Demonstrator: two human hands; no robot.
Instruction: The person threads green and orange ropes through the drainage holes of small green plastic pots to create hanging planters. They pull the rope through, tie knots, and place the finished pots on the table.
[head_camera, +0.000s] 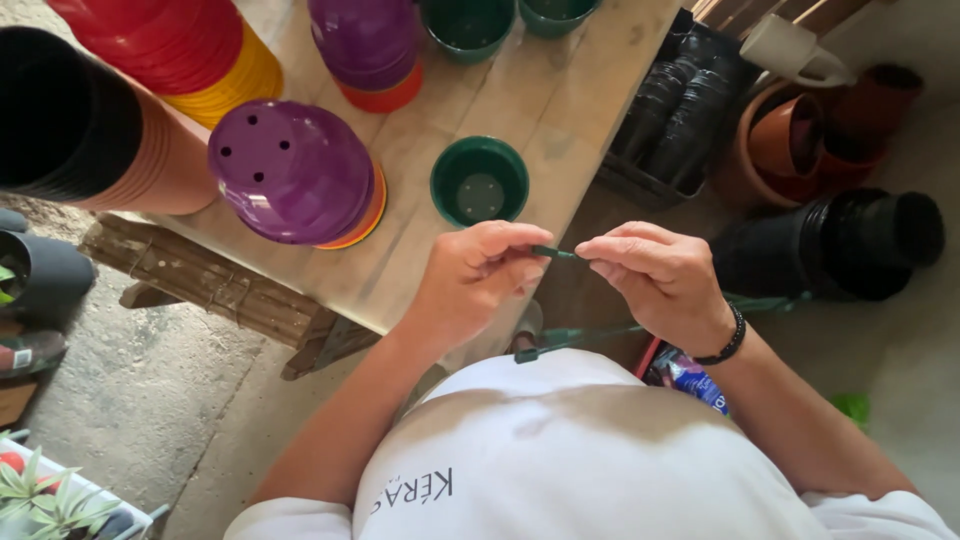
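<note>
Both hands (565, 268) pinching a thin green wire (553, 253), possibly plastic-coated.

Bench: a pale, weathered wooden plank table (560, 100) runs diagonally through the upper middle.
Support: dark rough timber legs (230, 295) sit under the table's near-left edge.
Floor: grey, gritty concrete floor (140, 400) lies left of and below the table; a smoother patch lies to its right.
Light: soft, even daylight, with weak shadows beneath the table.
</note>
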